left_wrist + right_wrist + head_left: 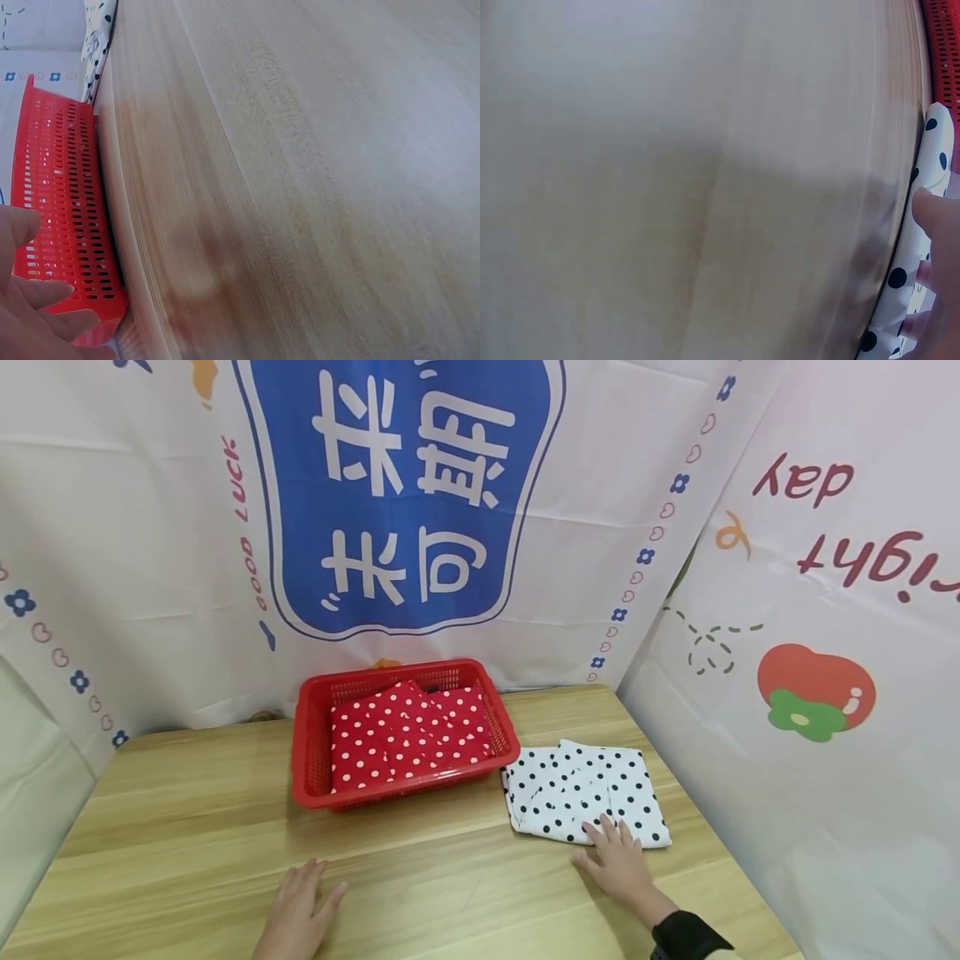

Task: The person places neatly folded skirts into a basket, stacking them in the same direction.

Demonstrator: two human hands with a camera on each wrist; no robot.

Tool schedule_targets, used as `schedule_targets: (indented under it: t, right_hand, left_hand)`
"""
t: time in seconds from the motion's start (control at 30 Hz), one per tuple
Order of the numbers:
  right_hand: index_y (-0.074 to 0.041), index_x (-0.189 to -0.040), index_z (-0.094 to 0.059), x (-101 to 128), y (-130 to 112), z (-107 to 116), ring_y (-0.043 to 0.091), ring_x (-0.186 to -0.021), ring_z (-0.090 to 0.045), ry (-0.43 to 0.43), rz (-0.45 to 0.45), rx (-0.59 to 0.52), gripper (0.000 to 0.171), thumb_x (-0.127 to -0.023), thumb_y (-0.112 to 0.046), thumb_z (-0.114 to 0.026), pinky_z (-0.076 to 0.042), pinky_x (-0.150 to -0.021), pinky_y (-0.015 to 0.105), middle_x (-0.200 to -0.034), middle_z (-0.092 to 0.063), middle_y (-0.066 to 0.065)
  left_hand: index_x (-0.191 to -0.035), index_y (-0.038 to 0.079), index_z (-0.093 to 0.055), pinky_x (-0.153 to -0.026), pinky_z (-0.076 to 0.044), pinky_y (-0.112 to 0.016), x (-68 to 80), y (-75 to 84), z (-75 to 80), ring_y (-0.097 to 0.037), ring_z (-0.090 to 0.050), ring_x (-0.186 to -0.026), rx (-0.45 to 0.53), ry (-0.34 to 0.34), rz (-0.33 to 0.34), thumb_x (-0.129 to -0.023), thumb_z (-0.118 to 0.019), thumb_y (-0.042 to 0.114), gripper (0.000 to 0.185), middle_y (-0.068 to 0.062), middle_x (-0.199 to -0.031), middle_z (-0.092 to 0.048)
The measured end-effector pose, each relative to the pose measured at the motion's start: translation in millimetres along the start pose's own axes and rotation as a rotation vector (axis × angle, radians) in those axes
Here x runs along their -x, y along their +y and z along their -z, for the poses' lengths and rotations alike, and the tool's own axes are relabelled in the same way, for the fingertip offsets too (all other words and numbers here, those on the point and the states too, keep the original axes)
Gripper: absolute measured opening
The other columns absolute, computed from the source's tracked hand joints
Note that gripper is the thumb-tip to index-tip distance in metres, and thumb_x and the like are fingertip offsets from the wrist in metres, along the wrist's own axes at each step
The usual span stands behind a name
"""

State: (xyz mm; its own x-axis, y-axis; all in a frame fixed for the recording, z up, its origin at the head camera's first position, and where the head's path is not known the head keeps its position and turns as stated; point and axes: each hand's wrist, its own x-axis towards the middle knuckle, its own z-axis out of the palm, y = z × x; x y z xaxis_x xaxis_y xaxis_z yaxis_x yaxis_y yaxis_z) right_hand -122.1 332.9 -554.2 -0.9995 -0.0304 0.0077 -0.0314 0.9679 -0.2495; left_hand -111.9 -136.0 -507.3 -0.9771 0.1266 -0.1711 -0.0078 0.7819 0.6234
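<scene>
A folded white cloth with black dots [585, 785] lies at the right of the table, beside the basket. My right hand [618, 864] is at its front edge, fingers spread and fingertips over the cloth; the right wrist view shows the thumb [930, 210] along the folded edge. In front of the red basket [302, 760], my left hand [296, 910] holds nothing, its fingers relaxed and pointing forward. Inside that basket sits a folded red cloth with white dots [408, 731]. The left wrist view catches the fingers [52, 292] overlapping the basket's perforated side.
The wooden table [187, 827] reaches back to a printed white curtain [592, 527] with a blue panel. Another printed sheet [787, 793] hangs along the table's right edge. A dark cuff [686, 935] covers the right wrist.
</scene>
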Motion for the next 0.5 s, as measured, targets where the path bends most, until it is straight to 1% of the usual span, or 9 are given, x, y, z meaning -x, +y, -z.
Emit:
schedule_targets:
  t: [0.23, 0.33, 0.5]
  right_hand:
    - [-0.004, -0.136, -0.055, 18, -6, 2, 0.059, -0.131, -0.027, 0.003, 0.003, -0.021, 0.065, -0.089, -0.049, -0.063, -0.02, -0.099, 0.076, -0.145, -0.039, 0.029]
    - [-0.005, -0.135, -0.055, 25, -7, 1, 0.058, -0.132, -0.028, 0.006, 0.005, -0.019, 0.066, -0.088, -0.05, -0.063, -0.021, -0.1, 0.076, -0.145, -0.039, 0.029]
    - [-0.005, -0.134, -0.057, 34, -10, -1, 0.057, -0.132, -0.029, 0.024, 0.0, -0.047, 0.067, -0.087, -0.053, -0.063, -0.02, -0.099, 0.076, -0.144, -0.041, 0.028]
  left_hand:
    - [-0.135, -0.017, -0.04, -0.107, -0.019, -0.066, 1.9, -0.9, -0.4, -0.06, -0.02, -0.131, -0.002, 0.017, -0.012, -0.101, -0.052, 0.027, 0.057, -0.041, -0.141, -0.031]
    - [-0.134, -0.017, -0.04, -0.107, -0.019, -0.067, 2.2, -1.1, -0.1, -0.06, -0.02, -0.131, -0.002, 0.02, -0.013, -0.101, -0.052, 0.027, 0.057, -0.041, -0.141, -0.032]
    - [-0.134, -0.017, -0.04, -0.106, -0.019, -0.067, 3.2, -0.4, 1.1, -0.061, -0.021, -0.131, 0.003, 0.016, -0.013, -0.1, -0.052, 0.026, 0.056, -0.041, -0.141, -0.032]
